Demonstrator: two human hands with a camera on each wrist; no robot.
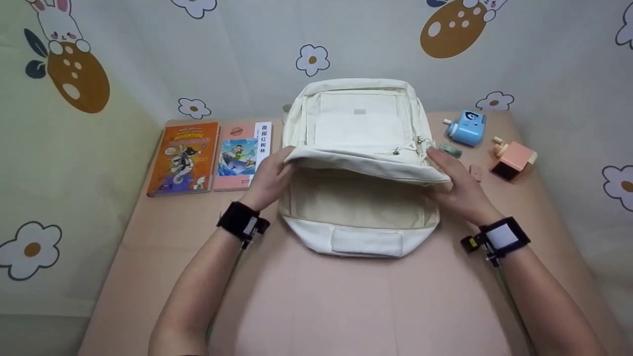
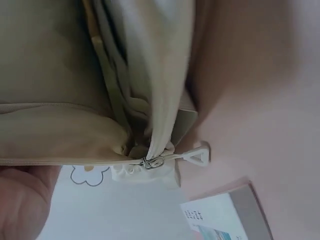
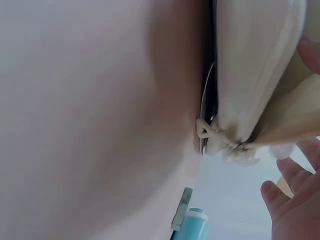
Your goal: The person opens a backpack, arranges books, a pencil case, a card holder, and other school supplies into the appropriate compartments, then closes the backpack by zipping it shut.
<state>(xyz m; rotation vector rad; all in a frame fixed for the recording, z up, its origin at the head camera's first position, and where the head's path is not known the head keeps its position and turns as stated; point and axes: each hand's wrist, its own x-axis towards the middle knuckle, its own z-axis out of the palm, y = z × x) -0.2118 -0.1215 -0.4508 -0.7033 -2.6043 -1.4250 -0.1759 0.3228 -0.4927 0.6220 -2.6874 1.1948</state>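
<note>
A white backpack (image 1: 361,242) lies on the table with its main compartment unzipped and its front panel lifted. My left hand (image 1: 269,178) grips the panel's left edge; in the left wrist view part of that hand (image 2: 25,205) shows beside the zipper edge, its fingertips hidden. At the panel's right edge, my right hand (image 1: 465,190) holds the fabric between thumb and fingers. From the right wrist view, the right hand (image 3: 300,205) has its thumb inside the opening and its fingers spread outside. The beige lining shows, and I see nothing lying in the visible part of the compartment.
Left of the backpack lie an orange book (image 1: 183,158) and a pink-and-white book (image 1: 237,158). To its right stand a blue pencil sharpener (image 1: 467,128) and a pink one (image 1: 514,159) with crank handles. A green block (image 1: 451,150) and a pink eraser (image 1: 475,173) lie nearby.
</note>
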